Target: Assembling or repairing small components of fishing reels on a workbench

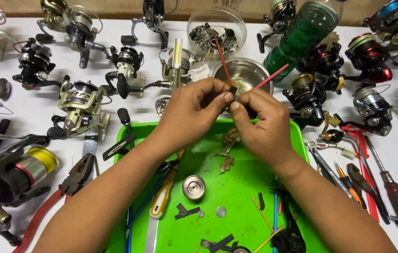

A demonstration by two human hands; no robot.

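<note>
Together, both hands, left hand [192, 110] and right hand [260, 119], pinched a tiny dark part [232, 90] over the green tray [236, 187]; it could slip and get lost.

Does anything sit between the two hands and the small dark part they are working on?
No. The left hand and right hand both pinch the small dark flat part directly above the bright green plastic tray; nothing visible lies between.
</note>
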